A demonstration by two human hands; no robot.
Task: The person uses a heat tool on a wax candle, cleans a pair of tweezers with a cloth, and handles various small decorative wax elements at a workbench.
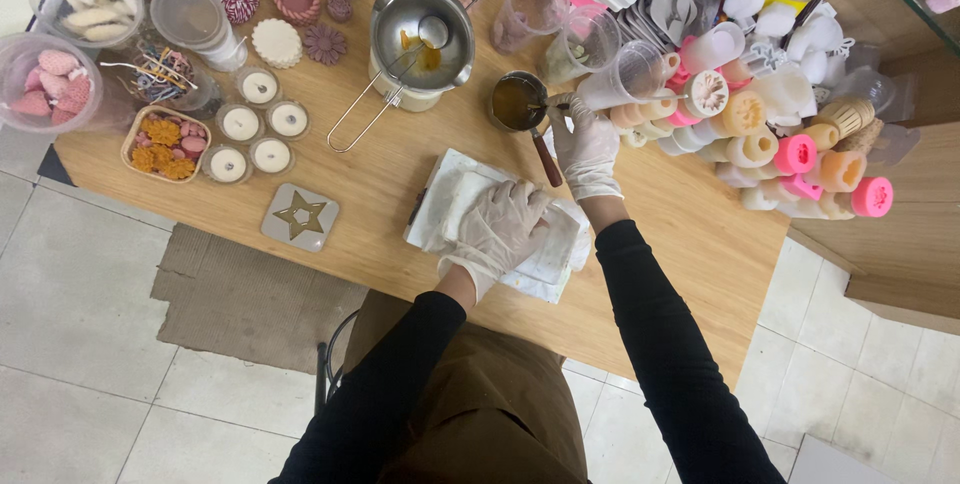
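Note:
Both my hands wear thin clear gloves over black sleeves. My left hand [500, 227] lies flat on a pile of white paper towels [446, 202] in the middle of the wooden table [690, 234]. My right hand [585, 144] is closed around a thin stick whose tip reaches into a small metal pouring pot [518, 102] filled with brown liquid. The pot's dark red handle [548, 160] points toward me, just left of that hand.
A larger steel pot [422, 39] with a wire handle stands behind. Four small white candles [255, 134], a star mould [299, 216], bowls of pink and orange shapes sit left. Plastic cups and a heap of silicone moulds [770, 134] fill the right.

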